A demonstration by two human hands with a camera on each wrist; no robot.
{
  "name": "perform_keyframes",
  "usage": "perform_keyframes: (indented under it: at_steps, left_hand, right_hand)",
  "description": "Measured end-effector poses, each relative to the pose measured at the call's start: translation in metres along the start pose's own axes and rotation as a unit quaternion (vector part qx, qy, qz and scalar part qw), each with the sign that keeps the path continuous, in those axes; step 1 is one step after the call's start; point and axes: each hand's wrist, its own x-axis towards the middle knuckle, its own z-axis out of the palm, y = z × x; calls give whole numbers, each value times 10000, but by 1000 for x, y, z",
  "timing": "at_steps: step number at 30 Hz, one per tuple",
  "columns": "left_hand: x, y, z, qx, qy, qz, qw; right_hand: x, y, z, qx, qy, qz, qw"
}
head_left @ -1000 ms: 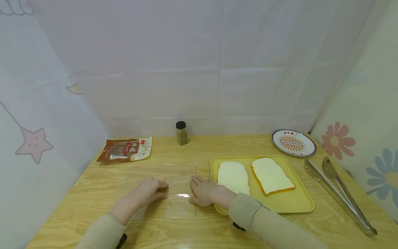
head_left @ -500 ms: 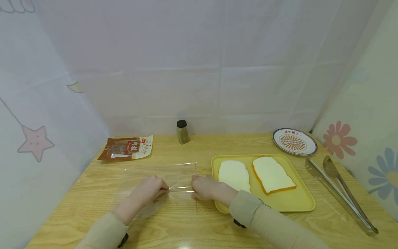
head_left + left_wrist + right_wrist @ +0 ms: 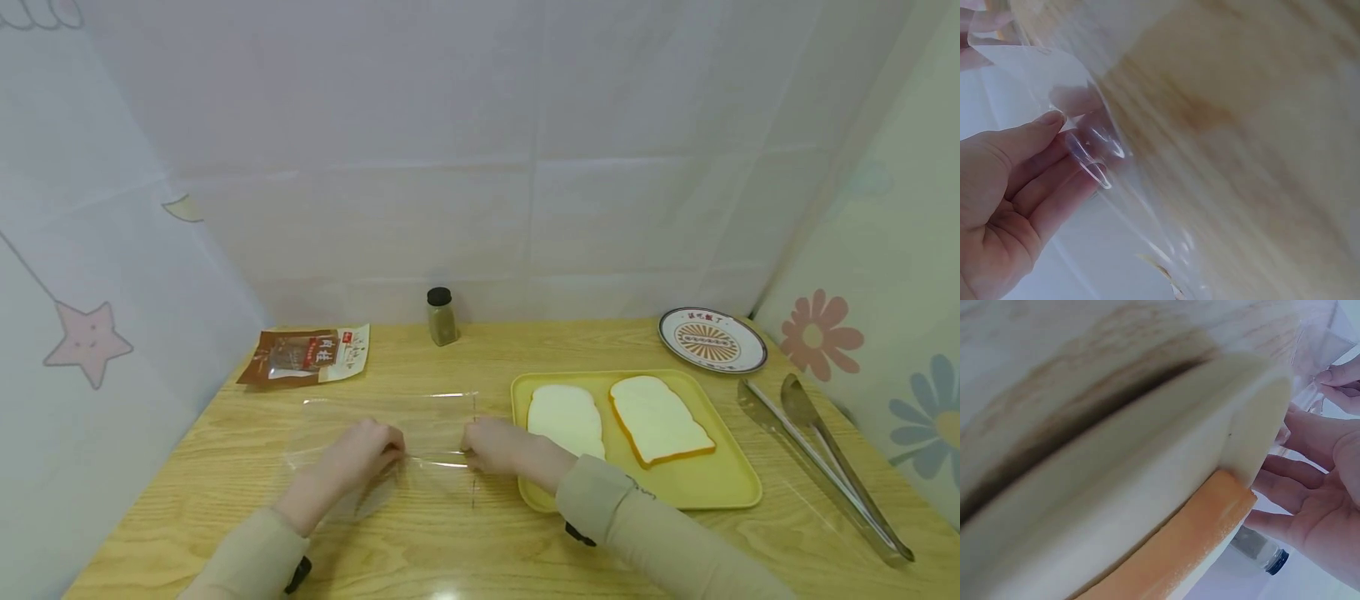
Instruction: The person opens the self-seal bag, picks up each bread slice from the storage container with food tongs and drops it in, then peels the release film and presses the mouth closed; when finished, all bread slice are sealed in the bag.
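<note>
Clear plastic film [image 3: 431, 421] lies over the wooden table, raised into a shiny ridge between the two hands. My left hand [image 3: 354, 457] pinches it between thumb and fingers; in the left wrist view the film [image 3: 1029, 65] curls over those fingers. At the film's right edge, my right hand [image 3: 497, 446] pinches it with bent fingers, beside the yellow tray [image 3: 712, 492]. On that tray lie two bread slices, the left slice [image 3: 564, 415] partly behind the right forearm and the right slice [image 3: 660, 419] with an orange crust.
A brown printed pouch [image 3: 300, 358] lies at the back left. Nearer the middle, a small jar [image 3: 442, 321] with a black lid stands upright. At the back right is a patterned plate [image 3: 712, 340], and metal tongs [image 3: 828, 471] lie right of the tray.
Both hands have gone from resting flat-fingered on the film to pinching it, and the film between them has lifted into a ridge. The tray and other things stay put.
</note>
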Motion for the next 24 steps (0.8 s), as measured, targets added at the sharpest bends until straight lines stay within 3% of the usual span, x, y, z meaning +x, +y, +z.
perform_keyframes:
  at_steps: [7, 24]
  left_hand:
    - [0, -3, -2, -185, 117, -144, 9997]
    - [1, -3, -2, -258, 230, -236, 9991]
  right_hand:
    - [-3, 5, -5, 613, -119, -302, 9976]
    - [-6, 5, -8, 481, -44, -687, 9965]
